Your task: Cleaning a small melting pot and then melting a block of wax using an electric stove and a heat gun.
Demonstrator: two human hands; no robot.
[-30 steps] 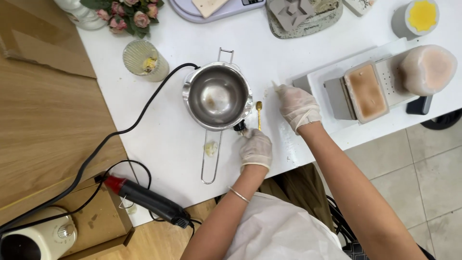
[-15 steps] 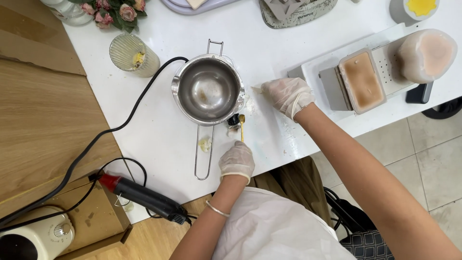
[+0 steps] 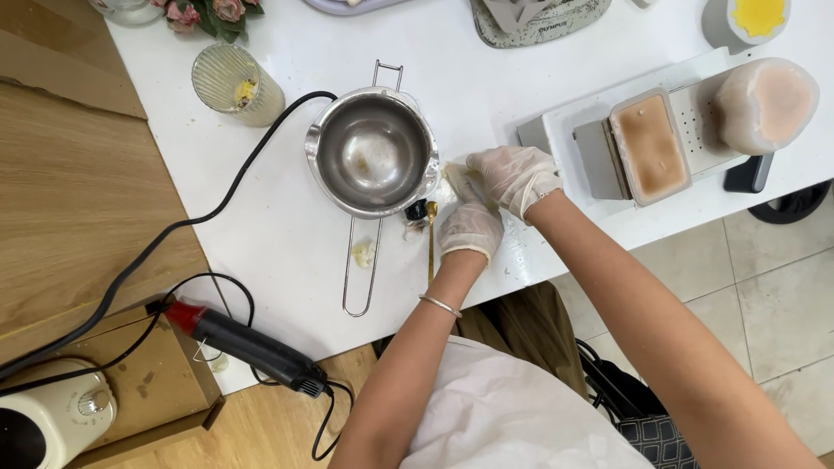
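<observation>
1. Two gloved hands meet over a white tabletop just right of a round stainless-steel melting pot. The left hand lies curled, palm down, fingers held together. The right hand bends toward it, fingertips drawn close over a small pale, crumbly scrap of wax-like material. Whether either hand actually pinches the scrap cannot be told.

2. The scrap rests on the table between the pot's rim and the two hands. It looks light, soft and brittle, likely to break into flakes under pressure. It is best gathered by sweeping or taken gently at its edges.

3. Just left of the left hand, a slim gold-coloured spoon lies loose on the table, near a small dark bottle by the pot.

4. The pot's long wire handle points toward the person, with another pale lump touching it.

5. Farther out are a ribbed glass tumbler, a black power cord, and a black heat gun with a red tip.

6. To the right, a grey rectangular mould filled with tan wax stands on a white tray, beside a large rounded pinkish block.
</observation>
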